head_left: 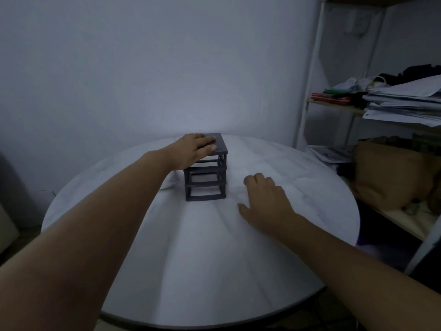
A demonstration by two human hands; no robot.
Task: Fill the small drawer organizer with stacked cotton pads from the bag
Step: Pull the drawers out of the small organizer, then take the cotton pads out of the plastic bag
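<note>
A small dark grey drawer organizer (205, 185) with three tiers stands upright near the middle of the round white table (214, 259). My left hand (194, 149) lies flat on its top, fingers wrapped over the top's left part. My right hand (265, 201) rests palm down on the tabletop just right of the organizer, fingers spread, holding nothing. Something white and crumpled (171, 181), perhaps the bag, shows left of the organizer under my left wrist; I cannot tell what it is. No cotton pads are visible.
A white wall stands behind the table. To the right is a white shelf unit (310, 91) with stacked papers (403, 103), clothes and a brown paper bag (386, 177), close to the table's right edge.
</note>
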